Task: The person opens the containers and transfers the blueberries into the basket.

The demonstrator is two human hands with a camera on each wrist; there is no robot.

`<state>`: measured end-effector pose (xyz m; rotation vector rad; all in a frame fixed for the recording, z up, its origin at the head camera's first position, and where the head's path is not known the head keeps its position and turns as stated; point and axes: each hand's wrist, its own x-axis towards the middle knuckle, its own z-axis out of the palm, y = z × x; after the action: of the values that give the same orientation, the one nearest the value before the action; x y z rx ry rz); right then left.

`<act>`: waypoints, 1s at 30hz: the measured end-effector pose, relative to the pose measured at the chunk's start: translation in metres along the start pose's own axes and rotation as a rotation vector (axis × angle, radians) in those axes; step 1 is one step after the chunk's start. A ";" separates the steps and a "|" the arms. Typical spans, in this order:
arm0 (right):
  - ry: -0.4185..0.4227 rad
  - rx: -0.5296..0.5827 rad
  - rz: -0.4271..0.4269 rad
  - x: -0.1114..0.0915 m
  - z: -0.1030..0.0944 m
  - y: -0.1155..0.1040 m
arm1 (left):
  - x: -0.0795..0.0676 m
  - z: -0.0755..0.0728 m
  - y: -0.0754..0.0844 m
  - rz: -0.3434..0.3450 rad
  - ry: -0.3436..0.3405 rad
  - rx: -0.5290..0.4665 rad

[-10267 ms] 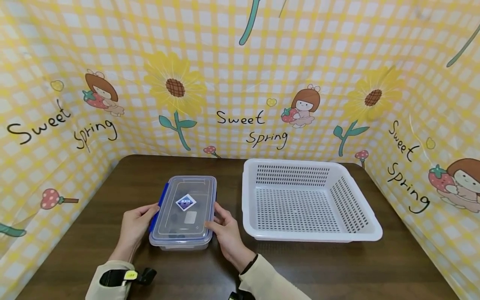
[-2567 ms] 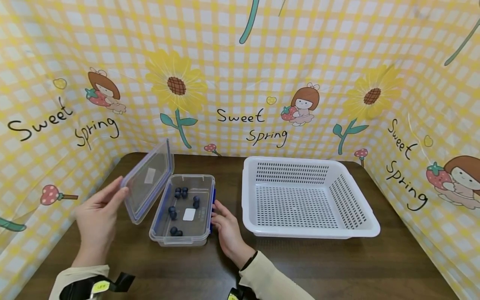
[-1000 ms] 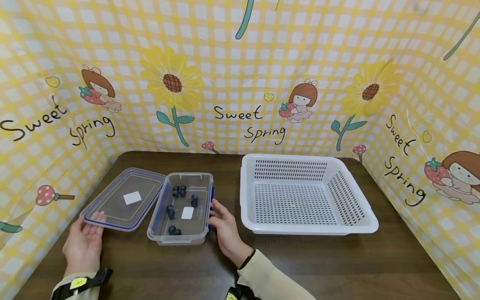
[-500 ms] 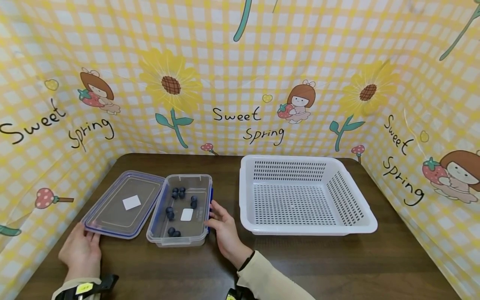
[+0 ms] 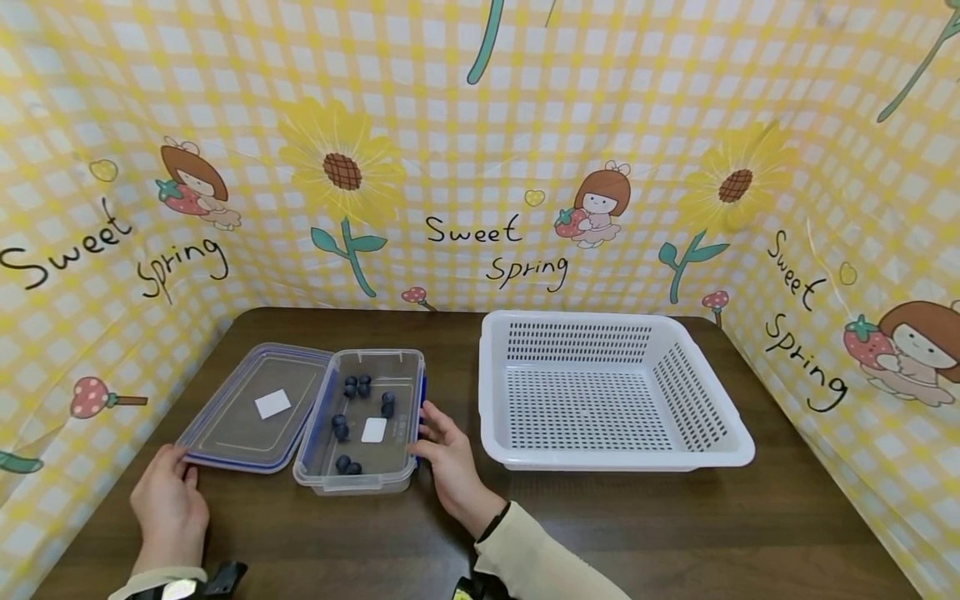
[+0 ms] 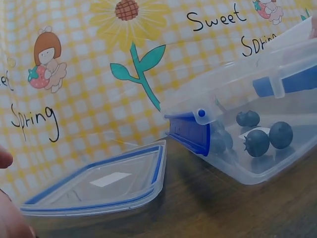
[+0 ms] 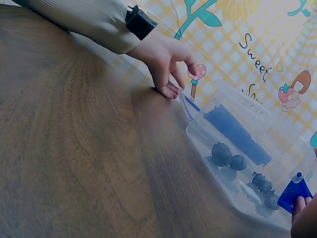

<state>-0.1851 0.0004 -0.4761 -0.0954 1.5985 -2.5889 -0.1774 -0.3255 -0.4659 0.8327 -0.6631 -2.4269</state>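
A clear plastic food container (image 5: 322, 482) with blue side clasps stands uncovered on the table. Several blueberries (image 5: 342, 463) and a small white square lie inside it. My right hand (image 5: 453, 475) holds its right side, thumb at the rim and fingers by the blue clasp (image 7: 293, 196). Left of the container, its clear lid (image 5: 240, 417) with a blue seal lies on the table, its right edge against or close to the container. My left hand (image 5: 171, 504) touches the lid's near left corner, fingers not wrapped round it; the left wrist view catches only part of its fingers (image 6: 10, 218).
A white perforated plastic basket (image 5: 615, 460) stands on the right of the dark wooden table (image 5: 570, 533). Yellow checked cloth (image 5: 465, 150) rises behind the table and along both sides.
Earlier the container was covered; my left hand swung the lid off and laid it to the left. In the last half second the lid slid slightly right, toward the container. My right hand stayed put.
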 end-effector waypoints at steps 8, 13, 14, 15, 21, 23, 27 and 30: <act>0.009 -0.002 -0.004 0.001 -0.001 0.000 | -0.003 -0.002 0.003 -0.040 -0.023 0.046; 0.010 0.000 -0.001 0.000 0.000 0.000 | -0.007 -0.001 0.003 -0.006 -0.036 0.110; 0.008 0.001 -0.001 0.000 0.000 0.000 | -0.008 -0.001 0.003 0.015 -0.033 0.116; 0.009 0.003 0.003 0.000 0.000 0.000 | -0.009 -0.001 0.003 0.031 -0.029 0.121; 0.001 -0.004 0.004 -0.001 -0.001 0.001 | -0.017 0.000 0.004 0.124 -0.012 0.189; -0.004 -0.010 -0.001 0.000 -0.001 0.001 | -0.019 0.001 0.006 0.146 -0.006 0.173; -0.003 -0.019 0.000 0.002 -0.001 0.002 | -0.023 0.004 0.006 0.190 -0.039 0.127; -0.001 -0.019 0.003 0.002 -0.002 0.001 | -0.027 0.010 0.004 0.235 -0.076 0.071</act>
<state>-0.1872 0.0013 -0.4775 -0.0956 1.6214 -2.5718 -0.1642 -0.3099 -0.4448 0.6519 -0.8317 -2.2426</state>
